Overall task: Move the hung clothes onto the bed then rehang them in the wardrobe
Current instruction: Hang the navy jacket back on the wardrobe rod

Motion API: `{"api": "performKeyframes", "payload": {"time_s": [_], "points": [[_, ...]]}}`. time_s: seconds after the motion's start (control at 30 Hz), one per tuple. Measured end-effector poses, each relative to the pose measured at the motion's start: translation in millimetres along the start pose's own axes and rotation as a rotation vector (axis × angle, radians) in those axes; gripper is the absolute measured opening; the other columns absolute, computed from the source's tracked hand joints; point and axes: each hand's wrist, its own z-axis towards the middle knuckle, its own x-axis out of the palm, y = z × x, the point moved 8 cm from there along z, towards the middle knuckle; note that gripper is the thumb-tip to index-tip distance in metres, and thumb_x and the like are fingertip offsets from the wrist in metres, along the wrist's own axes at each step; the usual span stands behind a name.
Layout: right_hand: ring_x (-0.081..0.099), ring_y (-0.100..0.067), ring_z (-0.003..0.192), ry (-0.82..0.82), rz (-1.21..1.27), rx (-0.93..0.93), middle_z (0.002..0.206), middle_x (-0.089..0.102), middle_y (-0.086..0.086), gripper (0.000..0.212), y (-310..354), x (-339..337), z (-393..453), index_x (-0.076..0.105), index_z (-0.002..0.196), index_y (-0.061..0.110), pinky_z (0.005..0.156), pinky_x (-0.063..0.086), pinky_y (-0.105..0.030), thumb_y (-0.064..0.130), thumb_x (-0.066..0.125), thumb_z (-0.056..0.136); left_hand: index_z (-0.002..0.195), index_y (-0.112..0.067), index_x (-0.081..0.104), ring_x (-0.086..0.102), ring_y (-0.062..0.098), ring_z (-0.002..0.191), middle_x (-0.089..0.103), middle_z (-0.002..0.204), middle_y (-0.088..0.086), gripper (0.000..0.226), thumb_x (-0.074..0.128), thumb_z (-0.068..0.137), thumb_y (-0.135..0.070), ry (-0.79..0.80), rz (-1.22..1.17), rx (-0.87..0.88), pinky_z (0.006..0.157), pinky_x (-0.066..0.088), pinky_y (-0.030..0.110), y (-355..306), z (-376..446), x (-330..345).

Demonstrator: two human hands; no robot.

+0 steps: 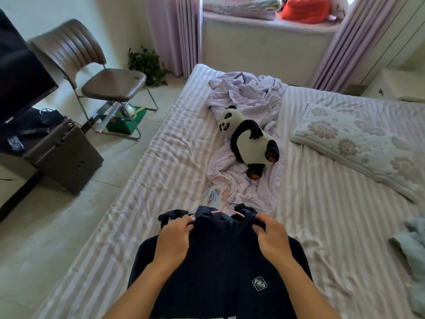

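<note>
Hoodie (220, 261): navy zip-up lying flat on the bed (322, 215) at 6 o'clock, pink hanger (226, 209) poking out of the collar.
Left hand (173, 238): pinching the left shoulder.
Right hand (271, 236): clamped on the right shoulder.
Spare hangers (213, 192): bunched at 12 o'clock of the collar.
Progress: looks like the clothes made it to the bed; rehanging is mostly left. Wardrobe isn't in view.
Panda (248, 141): further up, 12 o'clock.

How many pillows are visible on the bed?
1. The floral pillow lies on the right side of the bed, beyond the panda plush. Others may lie outside the frame.
</note>
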Motion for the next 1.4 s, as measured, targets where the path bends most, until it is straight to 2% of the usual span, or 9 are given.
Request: {"api": "performKeyframes", "payload": {"time_s": [0.13,0.4,0.57,0.73,0.83,1.1,1.2,1.3,1.4], "points": [[0.061,0.003,0.078,-0.035,0.08,-0.065,0.08,0.067,0.017,0.024,23.7,-26.6,-47.1,0.065,0.087,0.031,0.067,0.043,-0.013,0.007,0.065,0.091,0.096,-0.027,0.065,0.058,0.007,0.078,0.061,0.083,-0.015,0.015,0.054,0.099,-0.016,0.006,-0.126,0.024,0.065,0.041,0.017,-19.0,-41.6,-36.9],[0.064,0.003,0.078,-0.09,0.145,-0.179,0.078,0.07,0.02,0.021,71.2,-72.8,-132.7,0.071,0.086,0.032,0.07,0.048,-0.013,0.011,0.071,0.088,0.096,-0.027,0.07,0.064,-0.001,0.083,0.069,0.088,-0.015,0.015,0.062,0.094,-0.015,-0.023,-0.243,0.023,0.077,0.05,0.02,-47.0,-117.4,-106.1],[0.061,0.004,0.069,-0.051,0.091,-0.28,0.072,0.067,0.012,0.024,96.5,-97.2,-171.9,0.064,0.078,0.033,0.063,0.043,-0.012,0.013,0.071,0.089,0.09,-0.028,0.068,0.062,-0.006,0.079,0.068,0.082,-0.013,0.014,0.066,0.092,-0.015,-0.113,-0.23,0.029,0.068,0.043,0.007,-69.5,-165.5,-142.4],[0.062,0.001,0.071,-0.01,0.055,-0.398,0.075,0.068,0.011,0.008,114.5,-119.9,-211.0,0.071,0.085,0.022,0.064,0.045,-0.012,0.014,0.071,0.088,0.09,-0.023,0.071,0.062,-0.001,0.08,0.069,0.083,-0.012,0.009,0.068,0.09,-0.014,-0.225,-0.201,0.028,0.072,0.042,0.011,-92.7,-226.9,-172.5],[0.062,0.002,0.074,0.0,0.064,-0.482,0.077,0.068,0.012,0.007,125.4,-132.1,-240.5,0.073,0.089,0.022,0.067,0.044,-0.013,0.015,0.072,0.088,0.093,-0.022,0.071,0.061,-0.003,0.081,0.068,0.085,-0.014,0.008,0.068,0.09,-0.016,-0.318,-0.176,0.021,0.071,0.04,0.006,-104.6,-272.6,-191.0],[0.066,-0.009,0.079,0.07,0.042,-0.728,0.079,0.07,0.01,0.005,167.8,-152.8,-337.0,0.072,0.089,0.023,0.079,0.053,-0.039,0.019,0.072,0.087,0.097,-0.027,0.071,0.062,0.0,0.083,0.069,0.088,-0.015,0.011,0.068,0.09,-0.019,-0.508,-0.158,-0.058,0.074,0.043,0.016,-117.3,-409.8,-230.7],[0.064,-0.009,0.077,0.092,0.021,-0.796,0.078,0.069,0.01,0.005,188.9,-153.0,-375.8,0.072,0.088,0.024,0.076,0.051,-0.036,0.019,0.072,0.087,0.097,-0.028,0.07,0.062,-0.001,0.082,0.068,0.086,-0.017,0.01,0.067,0.091,-0.02,-0.566,-0.15,-0.096,0.073,0.044,0.016,-116.3,-460.5,-247.3],[0.061,-0.004,0.072,0.13,0.011,-0.867,0.074,0.067,0.011,0.008,211.0,-149.5,-415.4,0.07,0.085,0.025,0.068,0.043,-0.025,0.017,0.071,0.088,0.095,-0.03,0.069,0.062,0.0,0.081,0.067,0.083,-0.016,0.01,0.066,0.092,-0.021,-0.629,-0.151,-0.132,0.075,0.047,0.019,-112.2,-510.8,-265.3],[0.061,-0.003,0.076,0.152,-0.016,-0.937,0.077,0.068,0.014,0.011,231.5,-140.0,-456.2,0.071,0.087,0.026,0.07,0.041,-0.022,0.015,0.071,0.087,0.094,-0.032,0.067,0.062,0.0,0.081,0.067,0.084,-0.016,0.012,0.064,0.093,-0.02,-0.681,-0.125,-0.155,0.074,0.045,0.016,-108.3,-562.6,-283.2]]}}
